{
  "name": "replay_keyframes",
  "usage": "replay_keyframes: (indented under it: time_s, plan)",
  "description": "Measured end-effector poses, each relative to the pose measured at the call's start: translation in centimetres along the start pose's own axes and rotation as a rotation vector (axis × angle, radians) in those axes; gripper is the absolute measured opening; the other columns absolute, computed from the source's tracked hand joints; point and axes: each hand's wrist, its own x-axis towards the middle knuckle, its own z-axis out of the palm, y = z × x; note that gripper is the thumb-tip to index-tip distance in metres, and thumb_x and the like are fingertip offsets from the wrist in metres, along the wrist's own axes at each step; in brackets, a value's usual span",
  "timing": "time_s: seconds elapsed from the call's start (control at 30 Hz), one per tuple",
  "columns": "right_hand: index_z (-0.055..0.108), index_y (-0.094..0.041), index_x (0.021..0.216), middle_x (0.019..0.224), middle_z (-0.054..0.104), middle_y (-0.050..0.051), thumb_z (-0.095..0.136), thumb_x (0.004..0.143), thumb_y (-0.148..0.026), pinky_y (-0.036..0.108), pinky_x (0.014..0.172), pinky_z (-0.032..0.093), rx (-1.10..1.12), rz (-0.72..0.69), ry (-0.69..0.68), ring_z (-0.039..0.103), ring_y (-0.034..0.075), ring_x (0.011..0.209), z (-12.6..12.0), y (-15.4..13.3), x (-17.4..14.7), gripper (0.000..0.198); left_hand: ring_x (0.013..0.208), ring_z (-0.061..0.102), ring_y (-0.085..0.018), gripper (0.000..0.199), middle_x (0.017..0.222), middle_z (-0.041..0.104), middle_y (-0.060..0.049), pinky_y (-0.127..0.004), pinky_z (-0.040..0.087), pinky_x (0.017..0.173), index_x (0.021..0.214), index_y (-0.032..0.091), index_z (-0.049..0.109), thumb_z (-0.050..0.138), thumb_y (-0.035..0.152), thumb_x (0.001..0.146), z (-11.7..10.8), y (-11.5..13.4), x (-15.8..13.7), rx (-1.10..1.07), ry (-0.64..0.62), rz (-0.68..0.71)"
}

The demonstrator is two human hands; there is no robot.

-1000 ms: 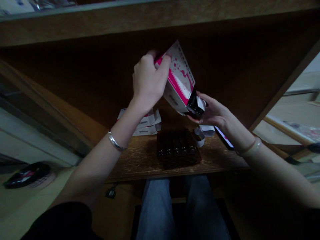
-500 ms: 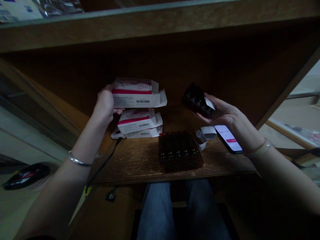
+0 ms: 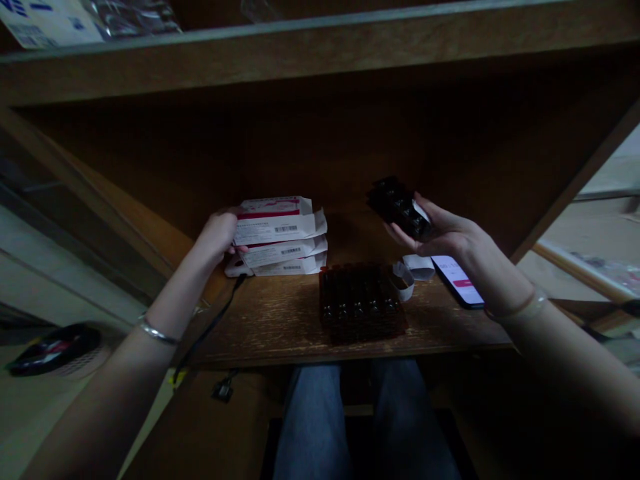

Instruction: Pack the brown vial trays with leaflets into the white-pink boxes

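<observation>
My left hand (image 3: 220,235) grips the left end of a white and red carton (image 3: 273,228), which rests on top of a stack. Beneath it lie more cartons (image 3: 285,269) of the same kind, their end flaps open to the right. My right hand (image 3: 440,223) holds up a stack of dark ampoule trays (image 3: 397,207) with a white paper strip (image 3: 421,211) against it, above the desk. Between the hands, on the desk, sits a pile of dark brown ampoule trays (image 3: 360,303) with shiny tips along the front edge.
White paper bands (image 3: 419,267) lie right of the tray pile, beside a lit phone (image 3: 459,283). A white plug block (image 3: 237,268) with a black cable (image 3: 215,320) is left of the cartons. A shelf edge (image 3: 320,50) crosses overhead. A basket (image 3: 60,350) stands at lower left.
My left hand has lowered its carton from above onto the stack. My right hand still holds the trays, slightly lower and tilted a little differently.
</observation>
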Motion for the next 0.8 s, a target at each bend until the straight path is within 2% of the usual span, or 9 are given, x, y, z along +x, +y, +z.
replay_keyframes:
  time_s: [0.1, 0.2, 0.27, 0.37, 0.47, 0.53, 0.6, 0.7, 0.8]
  plan:
    - [0.065, -0.020, 0.077, 0.080, 0.074, 0.003, 0.053, 0.099, -0.040, 0.033, 0.066, 0.065, 0.003, -0.018, 0.018, 0.074, 0.018, 0.078, 0.5, 0.0, -0.6, 0.032, 0.073, 0.070, -0.029, 0.034, 0.048, 0.056, 0.001, -0.034, 0.043, 0.059, 0.092, 0.022, 0.061, 0.047, 0.050, 0.078, 0.1, 0.6, -0.5, 0.261, 0.150, -0.052]
    - [0.066, -0.021, 0.082, 0.085, 0.075, 0.004, 0.055, 0.098, -0.038, 0.031, 0.063, 0.065, 0.033, -0.014, 0.076, 0.074, 0.019, 0.082, 1.4, 0.0, -1.6, 0.026, 0.102, 0.066, -0.047, 0.042, 0.050, 0.059, -0.011, -0.051, 0.047, 0.079, 0.088, 0.016, 0.066, 0.046, 0.053, 0.079, 0.4, 1.2, -0.6, 0.460, 0.274, -0.104]
    - [0.067, -0.022, 0.086, 0.086, 0.076, 0.004, 0.058, 0.096, -0.038, 0.031, 0.061, 0.065, 0.031, -0.010, 0.076, 0.074, 0.019, 0.081, 2.0, 0.1, -2.3, 0.021, 0.113, 0.061, -0.052, 0.050, 0.064, 0.067, -0.019, -0.057, 0.045, 0.087, 0.094, 0.012, 0.068, 0.045, 0.054, 0.081, 0.6, 1.4, -0.6, 0.550, 0.306, -0.106]
    - [0.067, -0.022, 0.092, 0.086, 0.076, 0.003, 0.059, 0.094, -0.033, 0.032, 0.059, 0.065, 0.014, 0.003, 0.014, 0.074, 0.020, 0.079, 2.8, 0.4, -3.4, 0.013, 0.116, 0.059, -0.053, 0.064, 0.099, 0.071, -0.029, -0.062, 0.045, 0.089, 0.109, 0.010, 0.068, 0.036, 0.061, 0.087, 0.7, 1.5, -0.9, 0.680, 0.337, -0.091]
    - [0.065, -0.022, 0.094, 0.085, 0.076, 0.003, 0.058, 0.094, -0.030, 0.033, 0.061, 0.066, -0.006, 0.009, -0.016, 0.074, 0.019, 0.078, 3.5, 0.9, -4.3, 0.011, 0.125, 0.052, -0.054, 0.070, 0.121, 0.064, -0.030, -0.067, 0.042, 0.095, 0.114, 0.014, 0.067, 0.032, 0.069, 0.088, 0.9, 1.6, -1.8, 0.708, 0.473, 0.040]
    - [0.065, -0.023, 0.094, 0.085, 0.075, 0.002, 0.057, 0.095, -0.031, 0.034, 0.063, 0.067, -0.027, 0.009, -0.014, 0.074, 0.019, 0.079, 4.0, 1.3, -4.7, 0.012, 0.137, 0.041, -0.050, 0.060, 0.127, 0.060, -0.022, -0.060, 0.042, 0.099, 0.110, 0.022, 0.068, 0.042, 0.070, 0.087, 1.3, 2.0, -2.9, 0.582, 0.582, 0.219]
    - [0.065, -0.023, 0.095, 0.085, 0.076, 0.002, 0.054, 0.097, -0.031, 0.034, 0.064, 0.067, -0.045, 0.007, -0.022, 0.074, 0.018, 0.079, 4.3, 1.7, -5.2, 0.013, 0.140, 0.038, -0.043, 0.048, 0.129, 0.058, -0.015, -0.049, 0.046, 0.099, 0.107, 0.026, 0.066, 0.052, 0.067, 0.085, 2.0, 2.7, -4.1, 0.400, 0.616, 0.396]
    - [0.065, -0.022, 0.096, 0.087, 0.076, 0.003, 0.052, 0.099, -0.030, 0.034, 0.061, 0.067, -0.069, 0.036, -0.065, 0.074, 0.018, 0.076, 4.7, 2.4, -5.9, 0.015, 0.112, 0.061, -0.032, 0.043, 0.114, 0.063, -0.013, -0.037, 0.052, 0.079, 0.110, 0.023, 0.062, 0.048, 0.060, 0.091, 3.5, 4.2, -6.0, 0.157, 0.429, 0.463]
    - [0.064, -0.022, 0.100, 0.087, 0.075, 0.002, 0.052, 0.100, -0.027, 0.036, 0.061, 0.067, -0.114, 0.110, -0.099, 0.075, 0.018, 0.075, 5.0, 3.1, -6.8, 0.013, 0.067, 0.063, -0.019, 0.052, 0.088, 0.066, -0.008, -0.024, 0.043, 0.048, 0.111, 0.022, 0.058, 0.042, 0.067, 0.092, 5.2, 5.4, -7.4, -0.169, -0.006, 0.283]
